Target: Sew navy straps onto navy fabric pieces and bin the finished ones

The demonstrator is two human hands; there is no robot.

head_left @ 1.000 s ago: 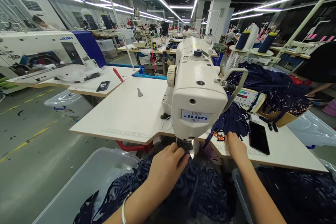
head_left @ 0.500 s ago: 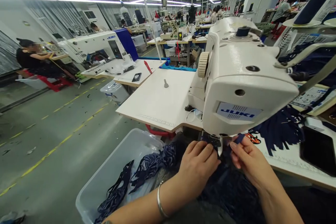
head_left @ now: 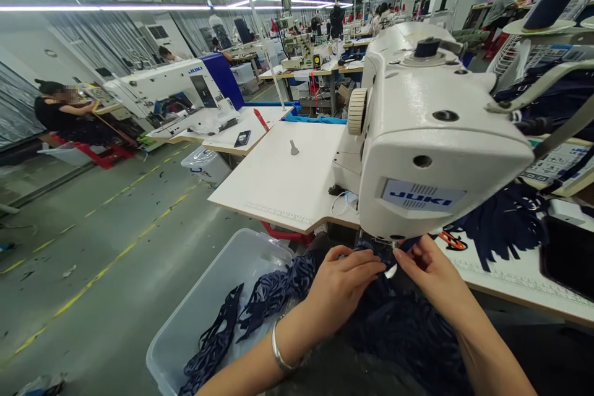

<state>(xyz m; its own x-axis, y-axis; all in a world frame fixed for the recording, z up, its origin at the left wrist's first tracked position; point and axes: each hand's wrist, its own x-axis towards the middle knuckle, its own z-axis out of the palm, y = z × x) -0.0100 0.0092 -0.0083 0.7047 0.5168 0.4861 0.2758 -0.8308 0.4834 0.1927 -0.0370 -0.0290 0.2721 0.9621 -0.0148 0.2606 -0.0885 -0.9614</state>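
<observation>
A white sewing machine (head_left: 408, 136) stands in front of me, its needle area low at the near end. My left hand (head_left: 341, 288) lies just left of the needle, its fingers together and bent over a navy fabric strip (head_left: 374, 247). On the other side, my right hand (head_left: 429, 275) pinches navy fabric close to the presser foot, thumb against fingers. A bunch of navy fabric strips (head_left: 408, 334) hangs in a dark heap below both hands. The fingers and machine head partly hide the stitching point.
A clear plastic bin (head_left: 185, 322) holding navy strips stands at lower left. Orange-handled snips (head_left: 452, 240), more cut strips (head_left: 503, 223) and a black phone (head_left: 568, 260) lie on the right. A metal piece (head_left: 294, 148) rests on the white tabletop (head_left: 278, 179).
My right hand has moved slightly left and up, closer to the needle. My left hand's fingers lie flatter across the fabric. The view has shifted a little.
</observation>
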